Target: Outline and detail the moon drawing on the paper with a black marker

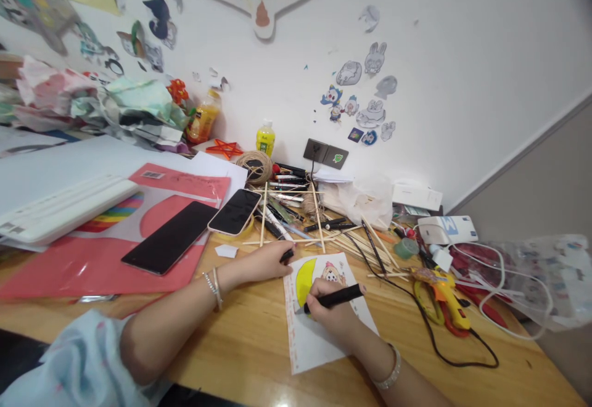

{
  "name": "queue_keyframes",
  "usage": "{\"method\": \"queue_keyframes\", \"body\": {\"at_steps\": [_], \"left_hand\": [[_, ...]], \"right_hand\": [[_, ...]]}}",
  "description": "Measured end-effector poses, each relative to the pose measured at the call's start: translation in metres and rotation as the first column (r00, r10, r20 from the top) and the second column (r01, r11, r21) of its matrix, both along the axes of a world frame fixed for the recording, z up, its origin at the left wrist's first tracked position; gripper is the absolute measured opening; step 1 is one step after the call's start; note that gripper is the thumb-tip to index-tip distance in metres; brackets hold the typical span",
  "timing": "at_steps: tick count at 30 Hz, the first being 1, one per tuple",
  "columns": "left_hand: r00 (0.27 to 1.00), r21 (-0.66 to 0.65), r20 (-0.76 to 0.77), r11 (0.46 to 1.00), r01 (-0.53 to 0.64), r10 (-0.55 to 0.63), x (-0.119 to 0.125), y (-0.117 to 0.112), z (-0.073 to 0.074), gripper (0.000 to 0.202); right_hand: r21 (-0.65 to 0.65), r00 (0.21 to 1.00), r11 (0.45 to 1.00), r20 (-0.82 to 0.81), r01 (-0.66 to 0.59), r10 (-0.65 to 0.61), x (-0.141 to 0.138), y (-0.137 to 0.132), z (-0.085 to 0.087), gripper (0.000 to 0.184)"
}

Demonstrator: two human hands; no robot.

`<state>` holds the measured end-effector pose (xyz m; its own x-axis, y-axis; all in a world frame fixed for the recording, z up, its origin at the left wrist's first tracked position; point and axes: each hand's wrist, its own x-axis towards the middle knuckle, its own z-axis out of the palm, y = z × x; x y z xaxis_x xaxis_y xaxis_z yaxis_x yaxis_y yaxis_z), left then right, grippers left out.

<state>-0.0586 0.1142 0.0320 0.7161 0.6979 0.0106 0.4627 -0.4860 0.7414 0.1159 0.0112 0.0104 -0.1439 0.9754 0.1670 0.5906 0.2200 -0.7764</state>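
A sheet of white paper (319, 348) lies on the wooden table, bearing a drawing with a yellow crescent moon (306, 276) and a small cartoon figure (331, 274). My right hand (333, 314) rests on the sheet, closed around a black marker (342, 297) whose tip end is down by the moon's lower part. At the upper left edge of the paper is my left hand (272, 260), its fingers curled around a small black marker cap (287, 255).
Left of the sheet lie a black tablet (169, 238), a phone (234, 211) and a red folder (92, 265). Behind it are wooden sticks (265, 216), scattered markers and a twine roll (255, 168). A yellow glue gun (446, 299) with its black cord lies to the right.
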Motion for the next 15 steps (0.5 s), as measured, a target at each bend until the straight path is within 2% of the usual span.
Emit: {"method": "queue_keyframes", "body": {"at_steps": [8, 15], "left_hand": [[0.994, 0.019, 0.095, 0.998, -0.060, 0.058, 0.000, 0.001, 0.001, 0.010], [0.968, 0.017, 0.217, 0.991, -0.133, 0.126, 0.001, -0.001, 0.008, 0.009]], "right_hand": [[0.061, 0.984, 0.996, -0.169, 0.071, -0.059, 0.008, 0.002, 0.004, 0.021], [0.046, 0.991, 0.998, -0.131, 0.039, -0.032, 0.005, 0.003, 0.007, 0.020]]}}
